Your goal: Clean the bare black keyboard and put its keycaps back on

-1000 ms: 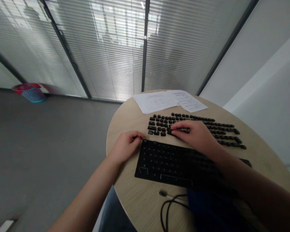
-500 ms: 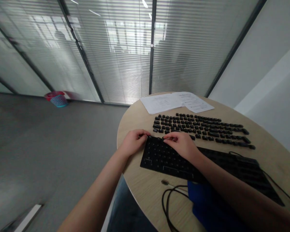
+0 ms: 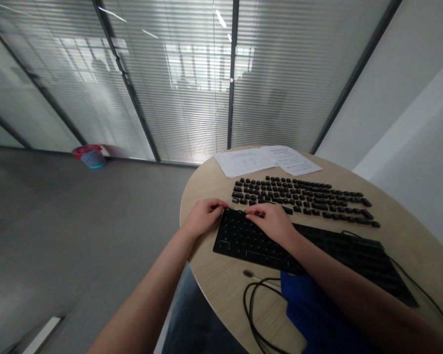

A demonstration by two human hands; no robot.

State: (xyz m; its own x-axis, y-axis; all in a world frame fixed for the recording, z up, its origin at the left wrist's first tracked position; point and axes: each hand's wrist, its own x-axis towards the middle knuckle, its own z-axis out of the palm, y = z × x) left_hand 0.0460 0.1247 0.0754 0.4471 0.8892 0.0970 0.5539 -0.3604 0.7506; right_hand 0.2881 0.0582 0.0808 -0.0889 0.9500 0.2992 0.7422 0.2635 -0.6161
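A black keyboard base (image 3: pixel 236 238), stripped of most keycaps, lies at a slant on the table. My left hand (image 3: pixel 205 216) is at its far left corner, thumb and index finger closed on the edge beside a keycap (image 3: pixel 227 209). My right hand (image 3: pixel 271 220) reaches over the base from the right. Its thumb and fingers pinch a small dark keycap (image 3: pixel 245 212) at the base's far edge, partly covered by the fingertips. Just beyond the base, many loose black keycaps (image 3: pixel 280 189) lie in rows.
Printed paper sheets (image 3: pixel 243 162) lie at the far side of the round wooden table (image 3: pixel 197 184). A coiled black cable (image 3: pixel 251 307), a small brush-like tool (image 3: pixel 248 273) and blue cloth (image 3: pixel 299 295) are at the near side. A basket (image 3: pixel 91 156) stands on the floor.
My right hand has shifted slightly left along the base's far edge. My left hand stays at the corner. The whole view has tilted a little.
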